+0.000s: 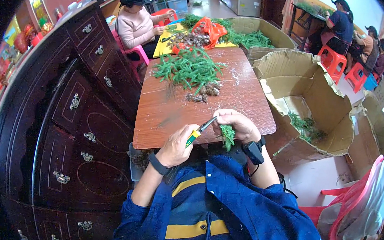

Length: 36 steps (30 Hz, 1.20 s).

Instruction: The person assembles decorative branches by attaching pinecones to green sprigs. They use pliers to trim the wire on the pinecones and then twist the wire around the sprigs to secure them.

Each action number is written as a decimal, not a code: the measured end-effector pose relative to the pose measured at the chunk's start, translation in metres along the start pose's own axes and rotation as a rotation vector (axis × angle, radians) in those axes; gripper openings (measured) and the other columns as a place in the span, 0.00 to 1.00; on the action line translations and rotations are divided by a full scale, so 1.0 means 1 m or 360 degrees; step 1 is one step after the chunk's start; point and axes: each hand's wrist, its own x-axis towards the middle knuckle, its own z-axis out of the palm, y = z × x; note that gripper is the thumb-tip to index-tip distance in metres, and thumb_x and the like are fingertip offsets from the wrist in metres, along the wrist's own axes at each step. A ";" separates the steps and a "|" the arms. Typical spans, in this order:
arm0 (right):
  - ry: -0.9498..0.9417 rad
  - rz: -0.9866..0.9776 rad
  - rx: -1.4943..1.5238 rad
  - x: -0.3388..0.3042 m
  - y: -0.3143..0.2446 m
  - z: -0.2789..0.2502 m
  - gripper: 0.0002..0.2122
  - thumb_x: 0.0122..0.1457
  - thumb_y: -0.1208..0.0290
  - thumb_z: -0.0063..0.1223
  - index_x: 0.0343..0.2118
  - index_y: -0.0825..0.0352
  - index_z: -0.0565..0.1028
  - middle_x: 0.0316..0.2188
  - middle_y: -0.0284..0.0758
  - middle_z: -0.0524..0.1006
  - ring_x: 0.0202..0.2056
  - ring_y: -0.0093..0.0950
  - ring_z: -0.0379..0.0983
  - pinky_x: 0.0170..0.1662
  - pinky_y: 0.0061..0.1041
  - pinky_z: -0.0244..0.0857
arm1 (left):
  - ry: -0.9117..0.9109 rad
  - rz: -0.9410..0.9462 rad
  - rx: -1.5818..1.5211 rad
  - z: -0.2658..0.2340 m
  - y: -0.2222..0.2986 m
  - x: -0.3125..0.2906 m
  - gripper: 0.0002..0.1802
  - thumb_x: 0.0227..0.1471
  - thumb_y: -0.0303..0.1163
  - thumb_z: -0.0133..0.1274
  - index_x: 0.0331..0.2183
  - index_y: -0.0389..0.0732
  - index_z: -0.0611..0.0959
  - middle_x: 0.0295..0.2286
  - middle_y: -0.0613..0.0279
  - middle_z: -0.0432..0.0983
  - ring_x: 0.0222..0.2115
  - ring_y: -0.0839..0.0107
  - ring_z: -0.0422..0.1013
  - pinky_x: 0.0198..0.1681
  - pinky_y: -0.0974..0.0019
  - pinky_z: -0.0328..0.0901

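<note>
My left hand (176, 149) is closed round a pair of pliers (200, 131) with yellow and green handles. The metal jaws point up and right, reaching the fingertips of my right hand (241, 125). That hand pinches a small green artificial pine sprig (227, 136), which hangs down over the table's near edge. What lies between the jaws is too small to make out. Beyond my hands, a heap of green sprigs (190, 68) rests on the brown table (244, 92). Several pine cones (203, 92) with whitish tips lie against its near side.
A large open cardboard box (272, 115) with some sprigs inside stands right of the table. Dark wooden drawers (85, 142) rise close on my left. Across the table sits a person in pink (136, 29), near a red plastic bag (212, 29). Others work at the far right.
</note>
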 end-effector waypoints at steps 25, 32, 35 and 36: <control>0.0334 -0.0270 -0.0380 0.014 0.015 0.016 0.08 0.59 0.65 0.60 0.35 0.63 0.79 0.26 0.32 0.77 0.29 0.18 0.71 0.33 0.25 0.67 | 0.0056 -0.0268 -0.0089 0.003 -0.004 -0.012 0.19 0.54 0.26 0.52 0.48 0.39 0.70 0.32 0.40 0.76 0.37 0.39 0.74 0.39 0.46 0.68; 0.0855 -0.1068 -0.2073 0.016 0.018 0.038 0.07 0.58 0.69 0.61 0.33 0.66 0.79 0.26 0.34 0.75 0.29 0.26 0.72 0.34 0.26 0.65 | -0.0019 -0.0502 -0.0077 0.009 -0.006 -0.014 0.17 0.57 0.27 0.50 0.48 0.39 0.71 0.32 0.43 0.75 0.35 0.44 0.75 0.38 0.50 0.68; 0.1009 -0.1136 -0.2490 0.015 0.019 0.040 0.06 0.57 0.70 0.62 0.33 0.67 0.79 0.26 0.36 0.75 0.29 0.29 0.72 0.34 0.27 0.65 | -0.0022 -0.0542 -0.0133 0.009 -0.004 -0.013 0.18 0.55 0.28 0.51 0.48 0.39 0.70 0.31 0.41 0.76 0.36 0.40 0.74 0.38 0.46 0.68; 0.0942 -0.1107 -0.2255 0.014 0.018 0.038 0.06 0.56 0.70 0.62 0.33 0.67 0.79 0.26 0.36 0.75 0.29 0.29 0.73 0.34 0.27 0.66 | -0.0032 -0.0532 -0.0177 0.008 -0.003 -0.014 0.18 0.56 0.28 0.51 0.49 0.39 0.71 0.31 0.45 0.76 0.35 0.46 0.75 0.38 0.50 0.68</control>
